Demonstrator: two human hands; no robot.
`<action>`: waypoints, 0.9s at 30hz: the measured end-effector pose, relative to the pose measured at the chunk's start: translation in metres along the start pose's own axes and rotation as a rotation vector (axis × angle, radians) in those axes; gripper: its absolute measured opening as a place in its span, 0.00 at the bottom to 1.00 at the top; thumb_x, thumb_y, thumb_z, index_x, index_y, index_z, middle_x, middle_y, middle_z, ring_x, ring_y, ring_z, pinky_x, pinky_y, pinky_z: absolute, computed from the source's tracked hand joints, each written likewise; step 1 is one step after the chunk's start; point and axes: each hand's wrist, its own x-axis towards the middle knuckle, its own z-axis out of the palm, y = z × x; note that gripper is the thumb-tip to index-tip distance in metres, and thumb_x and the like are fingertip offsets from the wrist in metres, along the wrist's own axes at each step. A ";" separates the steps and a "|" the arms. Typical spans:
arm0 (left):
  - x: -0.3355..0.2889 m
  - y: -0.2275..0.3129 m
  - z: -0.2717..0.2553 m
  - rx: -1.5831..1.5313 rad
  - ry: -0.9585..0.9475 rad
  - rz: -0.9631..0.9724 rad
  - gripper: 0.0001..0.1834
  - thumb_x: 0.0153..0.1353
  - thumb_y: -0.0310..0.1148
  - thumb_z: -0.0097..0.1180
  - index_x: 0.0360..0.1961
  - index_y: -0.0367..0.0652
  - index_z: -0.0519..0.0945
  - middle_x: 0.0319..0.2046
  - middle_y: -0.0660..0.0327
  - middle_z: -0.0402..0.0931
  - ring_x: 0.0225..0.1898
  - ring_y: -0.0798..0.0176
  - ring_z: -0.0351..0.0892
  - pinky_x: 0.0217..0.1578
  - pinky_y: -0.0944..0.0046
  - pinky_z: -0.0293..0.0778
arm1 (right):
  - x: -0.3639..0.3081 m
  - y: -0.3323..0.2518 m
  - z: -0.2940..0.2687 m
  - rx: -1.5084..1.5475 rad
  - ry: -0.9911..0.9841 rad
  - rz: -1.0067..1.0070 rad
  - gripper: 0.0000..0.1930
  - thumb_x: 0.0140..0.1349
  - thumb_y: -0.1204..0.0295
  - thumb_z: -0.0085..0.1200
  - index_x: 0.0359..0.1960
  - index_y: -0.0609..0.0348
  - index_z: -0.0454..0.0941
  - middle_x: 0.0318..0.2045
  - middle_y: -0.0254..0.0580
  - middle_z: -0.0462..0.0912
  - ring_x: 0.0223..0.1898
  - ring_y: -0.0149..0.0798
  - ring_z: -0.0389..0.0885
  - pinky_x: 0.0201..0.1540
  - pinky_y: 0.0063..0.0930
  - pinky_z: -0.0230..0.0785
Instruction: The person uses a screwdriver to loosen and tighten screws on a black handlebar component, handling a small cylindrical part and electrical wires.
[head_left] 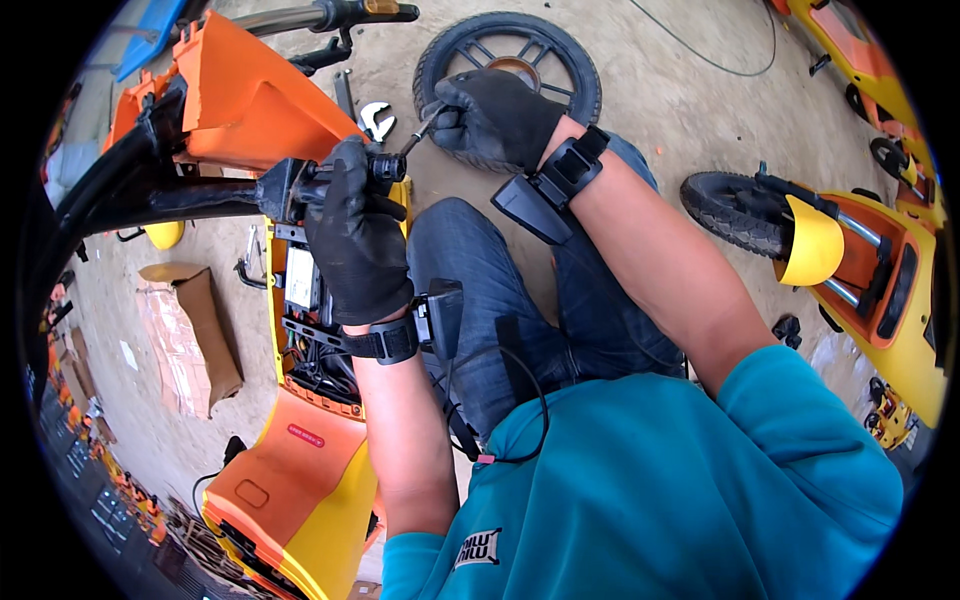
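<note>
In a black work glove, my left hand [360,240] is wrapped round the end of a thick black tube, part of the frame [210,200] of an orange and yellow scooter. A round, ringed dark end piece [386,167] shows just past my fingers. My right hand [500,120], gloved too, pinches a slim metal tool [418,137], whose free end points down at that end piece. Whether its tip touches is too small to tell. My fingers hide the tool's other end, so its exact kind does not show.
A spoked wheel with tyre [428,75] lies on the floor beyond my right hand. Near it is a silver-jawed wrench [378,122]. The scooter's orange seat [290,450] is at lower left, by a cardboard box [190,335]. Another yellow scooter [870,285] stands right.
</note>
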 end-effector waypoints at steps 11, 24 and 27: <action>0.003 -0.008 -0.002 -0.702 0.068 -0.465 0.12 0.68 0.27 0.50 0.50 0.37 0.79 0.38 0.59 0.79 0.37 0.65 0.81 0.37 0.68 0.78 | 0.020 0.020 0.018 0.756 0.162 0.223 0.12 0.64 0.72 0.51 0.47 0.63 0.75 0.40 0.47 0.79 0.40 0.39 0.79 0.43 0.28 0.74; 0.001 0.004 -0.001 -0.473 0.095 -0.450 0.14 0.67 0.39 0.55 0.39 0.39 0.83 0.29 0.61 0.80 0.24 0.72 0.76 0.24 0.72 0.69 | 0.031 -0.022 -0.005 1.055 0.219 0.430 0.12 0.69 0.67 0.49 0.42 0.65 0.74 0.29 0.40 0.83 0.28 0.26 0.79 0.30 0.24 0.73; 0.000 0.007 0.001 -0.451 0.066 -0.366 0.14 0.67 0.39 0.55 0.40 0.38 0.83 0.30 0.62 0.80 0.27 0.72 0.76 0.25 0.72 0.69 | 0.046 -0.042 -0.036 0.662 0.322 0.169 0.11 0.68 0.68 0.49 0.43 0.64 0.74 0.29 0.40 0.84 0.28 0.27 0.79 0.30 0.25 0.72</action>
